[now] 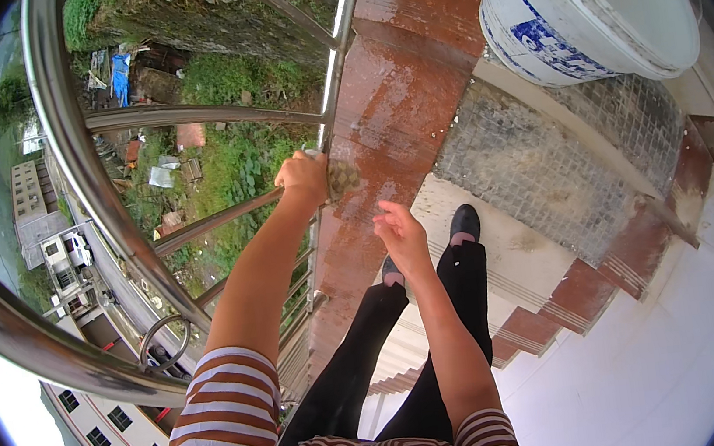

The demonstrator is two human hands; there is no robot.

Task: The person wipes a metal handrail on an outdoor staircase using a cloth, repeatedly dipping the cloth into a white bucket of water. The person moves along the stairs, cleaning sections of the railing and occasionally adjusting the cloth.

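Observation:
My left hand (300,178) is closed around a checked cloth (344,181), pressed where a steel baluster (218,220) meets the bottom rail. Part of the cloth is hidden under my fingers. My right hand (402,236) hangs above the stairs, holding nothing, its fingers loosely bent and apart. Wet reddish-brown stone (377,108) runs along the foot of the railing, close to both hands.
A white plastic bucket (561,15) with blue printing stands at the upper right. Grey mosaic-patterned mats (531,157) cover some steps. Pale stairs (524,237) descend beside a white wall (638,376). A curved steel handrail (65,124) borders a drop to greenery and buildings.

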